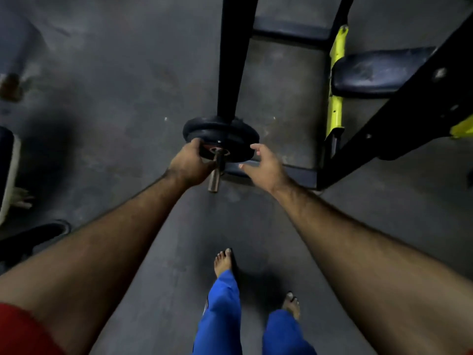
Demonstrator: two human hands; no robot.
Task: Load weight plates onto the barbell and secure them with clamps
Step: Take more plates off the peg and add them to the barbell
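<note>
The metal barbell sleeve (214, 176) points toward me, its bare end sticking out. Two black weight plates (231, 135) sit on it, one behind the other. A small dark clamp or collar with a reddish ring (213, 149) sits against the front plate at the sleeve. My left hand (190, 162) grips the left edge of the front plate beside that collar. My right hand (266, 165) hovers just off the plate's right edge, fingers spread and relaxed, holding nothing.
A black rack upright (233, 55) rises behind the plates. A yellow and black bench frame (336, 83) with a dark pad (376, 70) stands at the right. Dark gym floor lies all round. My bare feet (224, 262) in blue trousers stand below.
</note>
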